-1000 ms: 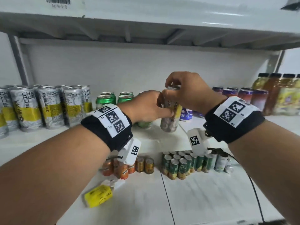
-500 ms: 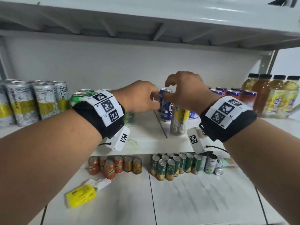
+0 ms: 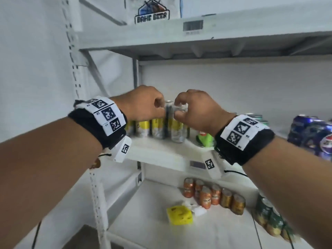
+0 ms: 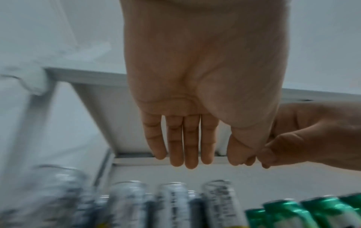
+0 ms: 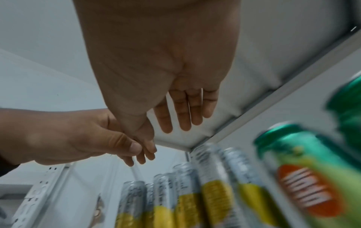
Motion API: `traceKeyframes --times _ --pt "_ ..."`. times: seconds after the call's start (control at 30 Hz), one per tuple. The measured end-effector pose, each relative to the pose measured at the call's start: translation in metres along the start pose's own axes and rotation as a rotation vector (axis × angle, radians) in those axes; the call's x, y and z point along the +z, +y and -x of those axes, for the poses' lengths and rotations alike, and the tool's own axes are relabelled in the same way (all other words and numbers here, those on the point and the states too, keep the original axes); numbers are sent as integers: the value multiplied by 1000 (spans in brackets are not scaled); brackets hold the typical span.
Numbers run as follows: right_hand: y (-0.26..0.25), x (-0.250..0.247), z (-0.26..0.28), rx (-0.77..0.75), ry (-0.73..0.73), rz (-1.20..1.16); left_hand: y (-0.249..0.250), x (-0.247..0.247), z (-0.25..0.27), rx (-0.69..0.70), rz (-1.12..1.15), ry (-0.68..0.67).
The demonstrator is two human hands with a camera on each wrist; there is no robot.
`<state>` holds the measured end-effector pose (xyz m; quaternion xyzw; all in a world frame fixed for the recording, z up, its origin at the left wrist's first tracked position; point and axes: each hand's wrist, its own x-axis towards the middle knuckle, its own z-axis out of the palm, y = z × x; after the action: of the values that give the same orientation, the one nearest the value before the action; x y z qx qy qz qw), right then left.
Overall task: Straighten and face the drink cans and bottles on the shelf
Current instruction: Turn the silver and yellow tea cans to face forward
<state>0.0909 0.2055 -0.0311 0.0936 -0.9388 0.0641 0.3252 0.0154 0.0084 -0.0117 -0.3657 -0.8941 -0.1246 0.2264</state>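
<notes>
The left hand point(image 3: 143, 105) is held open, its fingers point(image 4: 190, 138) shown straight and pressed side by side in the left wrist view, with nothing gripped. The right hand point(image 3: 195, 110) is raised just beside it, thumb tips nearly touching. Three of its fingers point(image 5: 184, 111) are seen straight, but whether thumb and forefinger pinch the rim of the can below cannot be told through the blur.

Both hands are placed over a row of tall slim cans point(image 3: 158, 128), of matte silver metal with a broad yellow band, stood upright on the white painted steel shelf point(image 3: 161, 150) at the centre of the frame. A shorter glossy green can point(image 3: 204, 139) with an orange label is stood just right of them, and rounded blue cans point(image 3: 310, 135) are seen at the right edge. On the lower board, small orange cans point(image 3: 206, 194) and a yellow block point(image 3: 179, 216) are seen.

Half a second earlier the hands were closed around a single yellow-banded can beside the blue cans. Now they are found at the left end of the shelf, and the perforated upright point(image 3: 79, 83) has come into view.
</notes>
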Motion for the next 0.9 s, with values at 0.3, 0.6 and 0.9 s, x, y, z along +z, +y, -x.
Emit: traceKeyframes --times 0.3,0.6,0.9 --pt "-106 86 -83 -73 -43 -76 -153 -26 29 -154 -37 20" --pt "-116 121 -109 -15 -68 -44 -171 8 -12 -43 42 -39" --pt "-114 112 -90 198 -96 -257 -158 -13 -1 27 251 87"
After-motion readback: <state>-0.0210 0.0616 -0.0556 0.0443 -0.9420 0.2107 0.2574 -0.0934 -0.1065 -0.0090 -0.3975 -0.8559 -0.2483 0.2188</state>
